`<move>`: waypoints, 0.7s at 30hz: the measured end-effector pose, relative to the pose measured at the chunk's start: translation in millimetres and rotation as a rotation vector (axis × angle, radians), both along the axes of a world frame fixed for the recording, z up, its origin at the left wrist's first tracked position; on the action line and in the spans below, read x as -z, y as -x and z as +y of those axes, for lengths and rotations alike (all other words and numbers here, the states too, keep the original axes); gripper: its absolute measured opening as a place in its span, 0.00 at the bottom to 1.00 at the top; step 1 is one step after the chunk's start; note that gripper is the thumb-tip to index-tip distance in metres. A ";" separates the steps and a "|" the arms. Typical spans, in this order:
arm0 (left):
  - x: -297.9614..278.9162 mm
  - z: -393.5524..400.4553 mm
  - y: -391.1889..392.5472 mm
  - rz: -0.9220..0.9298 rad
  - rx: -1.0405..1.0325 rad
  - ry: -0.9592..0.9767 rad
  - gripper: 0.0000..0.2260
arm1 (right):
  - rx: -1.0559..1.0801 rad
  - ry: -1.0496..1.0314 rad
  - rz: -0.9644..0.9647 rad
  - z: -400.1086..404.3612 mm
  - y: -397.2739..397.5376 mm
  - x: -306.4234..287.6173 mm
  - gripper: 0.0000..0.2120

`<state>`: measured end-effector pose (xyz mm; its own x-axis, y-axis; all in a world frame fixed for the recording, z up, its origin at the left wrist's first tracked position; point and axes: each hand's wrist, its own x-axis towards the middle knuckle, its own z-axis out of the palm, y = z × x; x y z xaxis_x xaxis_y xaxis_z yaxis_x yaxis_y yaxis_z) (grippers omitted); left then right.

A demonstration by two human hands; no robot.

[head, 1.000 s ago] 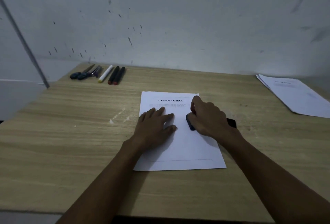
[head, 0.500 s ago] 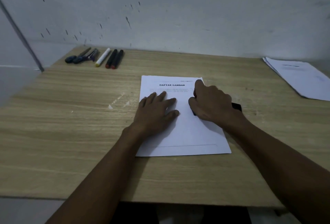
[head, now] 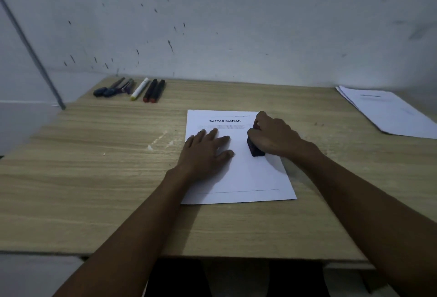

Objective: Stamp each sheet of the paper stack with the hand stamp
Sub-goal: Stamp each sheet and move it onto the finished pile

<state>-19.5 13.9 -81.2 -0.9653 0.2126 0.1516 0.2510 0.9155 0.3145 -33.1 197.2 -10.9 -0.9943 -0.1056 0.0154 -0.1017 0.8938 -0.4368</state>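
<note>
Two hands are seen on the white printed sheet (head: pixel 238 173): the left hand (head: pixel 204 153) is laid flat, fingers spread; the small black hand stamp (head: pixel 255 147) is clenched in the right hand (head: pixel 275 137) near the sheet's right edge. Bare wooden worktop (head: pixel 94 178) is left all around.

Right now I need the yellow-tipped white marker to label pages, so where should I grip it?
Probably pinch the white marker mid-barrel from above, fingers on its long sides. It lies flat between the scissors and the black markers, so end-on access looks tighter.

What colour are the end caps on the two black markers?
Red, on the two black markers, seen in the head view.
</note>
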 end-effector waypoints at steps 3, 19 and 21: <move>-9.2 -0.4 1.3 -0.015 0.017 0.034 0.21 | 0.034 0.205 0.052 16.2 -0.2 -5.2 0.07; -35.5 27.2 8.5 0.108 0.005 -0.323 0.19 | 0.291 0.143 0.190 112.0 -12.4 -7.0 0.11; -37.7 30.2 7.6 0.132 0.003 -0.363 0.17 | 0.300 0.142 0.185 108.4 -12.0 -4.7 0.12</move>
<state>-27.1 44.1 -43.5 -0.9320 0.1251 0.3403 0.3135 0.7495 0.5831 -21.0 305.6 -6.2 -0.9598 0.2054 0.1911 0.0664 0.8280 -0.5568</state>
